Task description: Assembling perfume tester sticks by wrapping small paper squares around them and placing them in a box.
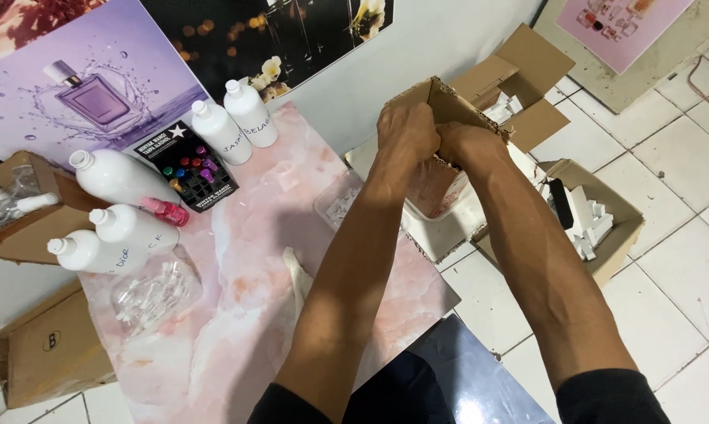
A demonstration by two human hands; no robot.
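Note:
Both my arms reach forward to a brown cardboard box (pixel 447 100) held up beyond the pink marble-patterned table (pixel 244 275). My left hand (pixel 405 133) grips the box's near edge with closed fingers. My right hand (pixel 466 141) is closed on the same edge, right beside the left. The box is tilted, its opening turned away, so its contents are hidden.
Several white plastic bottles (pixel 119 177) stand or lie at the table's left with a small pink bottle (pixel 166 212), a black tray of coloured vials (pixel 193 169) and a clear bag (pixel 154 294). Open cardboard boxes (pixel 598 220) with white items sit on the tiled floor to the right.

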